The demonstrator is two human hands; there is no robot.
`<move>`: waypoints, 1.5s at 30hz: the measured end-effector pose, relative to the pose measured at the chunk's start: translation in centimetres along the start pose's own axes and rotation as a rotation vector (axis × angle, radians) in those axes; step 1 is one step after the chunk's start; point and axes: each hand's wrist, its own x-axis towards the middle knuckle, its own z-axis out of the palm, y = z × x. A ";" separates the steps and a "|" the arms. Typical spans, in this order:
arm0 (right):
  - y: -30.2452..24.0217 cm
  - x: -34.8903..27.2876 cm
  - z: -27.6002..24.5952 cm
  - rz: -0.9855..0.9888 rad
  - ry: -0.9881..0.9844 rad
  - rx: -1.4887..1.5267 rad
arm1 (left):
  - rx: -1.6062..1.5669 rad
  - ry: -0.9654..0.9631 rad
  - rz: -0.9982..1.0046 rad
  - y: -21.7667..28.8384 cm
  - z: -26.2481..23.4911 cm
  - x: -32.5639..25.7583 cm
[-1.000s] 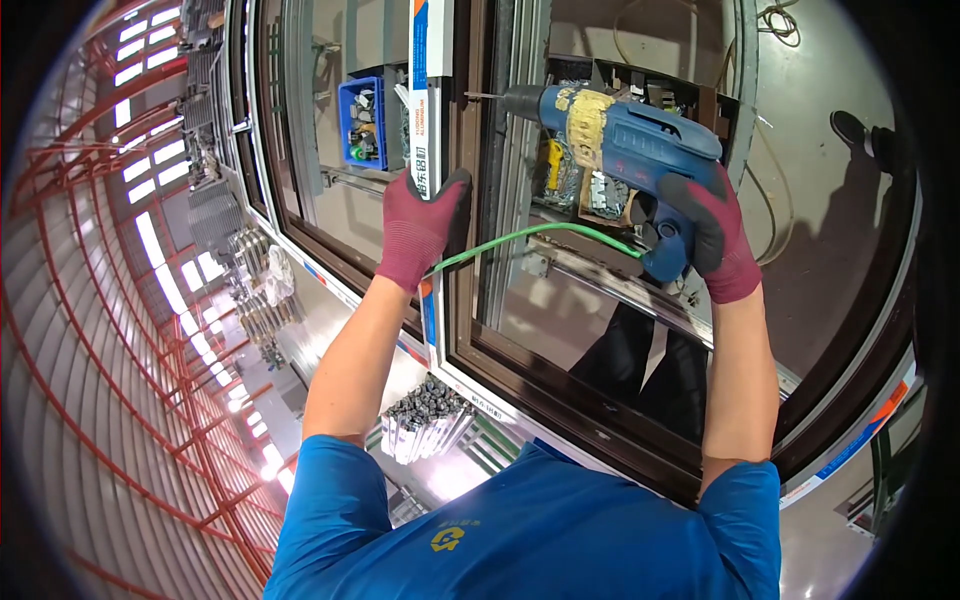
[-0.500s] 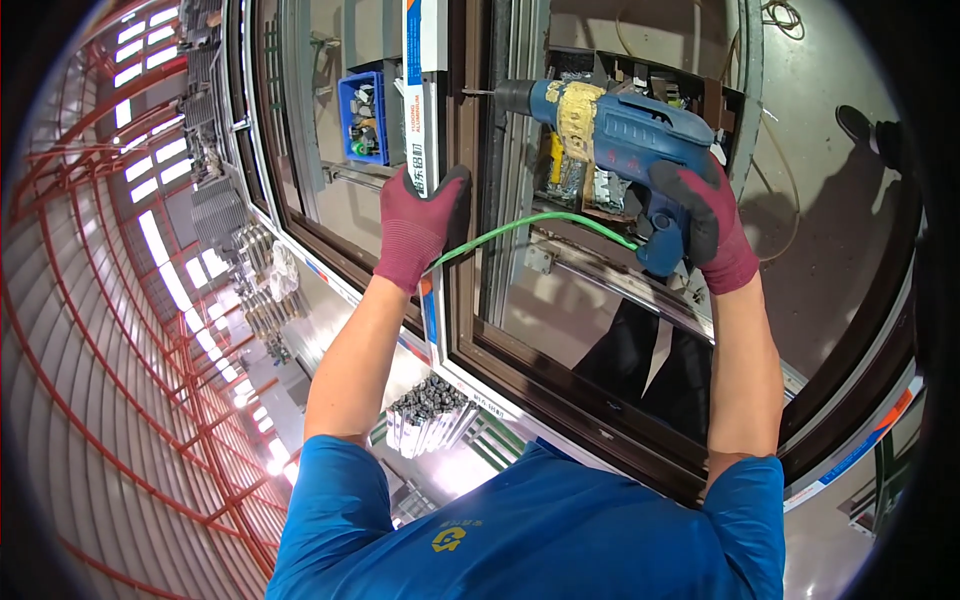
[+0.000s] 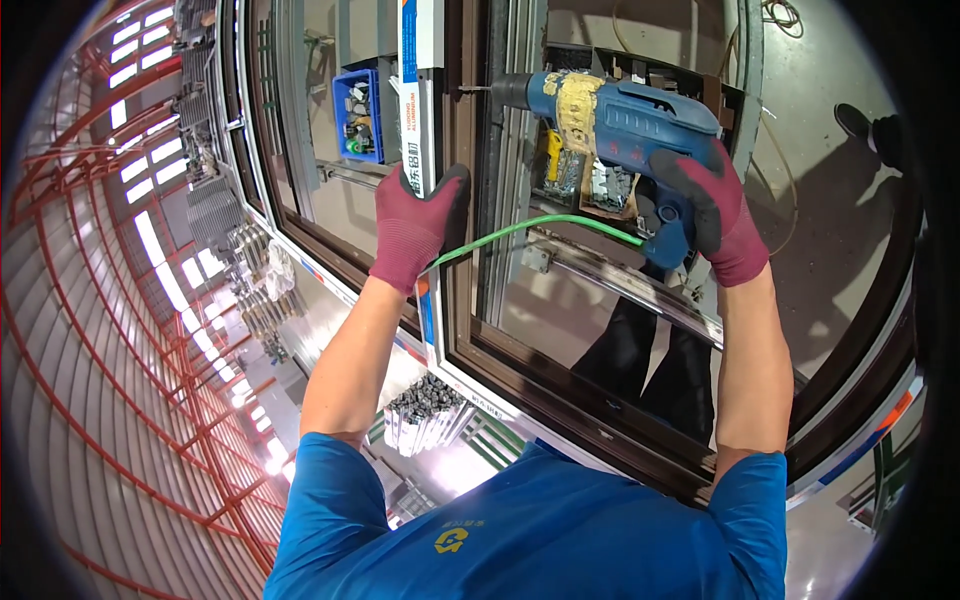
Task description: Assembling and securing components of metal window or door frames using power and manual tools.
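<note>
A blue power drill (image 3: 650, 125) with worn yellow tape round its front lies level in my right hand (image 3: 712, 205), whose gloved fingers wrap its grip. The thin drill bit (image 3: 474, 89) points left at the brown frame bar (image 3: 462, 200); whether its tip is inside the metal I cannot tell. My left hand (image 3: 420, 215), in a maroon and black glove, is closed round the upright bar, which has white printed film (image 3: 412, 120) along it. From the base of the drill's handle a green cord (image 3: 540, 220) runs left and passes under my left wrist.
Beyond the frame, a blue bin (image 3: 358, 115) holds small parts. Behind the drill sits an open box (image 3: 600, 190) of metal pieces. Bundled profiles (image 3: 425, 415) stand near my left elbow. A dark shoe (image 3: 853, 122) shows at the far right, and a loose cable (image 3: 795, 190) lies on the floor.
The drill's rear and my right hand have shifted slightly right and down, with the drill tilting a little. My left hand stays on the bar, barely moved.
</note>
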 end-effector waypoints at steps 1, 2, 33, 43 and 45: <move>0.2 0.1 -0.3 0.003 -0.001 -0.002 | -0.001 -0.001 0.013 0.0 0.1 -0.1; 0.6 0.4 -0.7 -0.241 0.047 -0.139 | -0.003 -0.003 0.011 0.2 0.1 -0.1; -6.0 2.7 0.7 0.431 0.046 0.640 | 0.018 -0.016 -0.027 0.4 -0.3 0.2; -5.5 2.7 1.2 0.255 0.123 0.627 | 0.012 -0.002 -0.049 1.2 -0.1 -0.4; -7.4 3.1 0.8 0.379 0.069 0.753 | 0.004 0.000 -0.061 1.0 -0.3 -0.4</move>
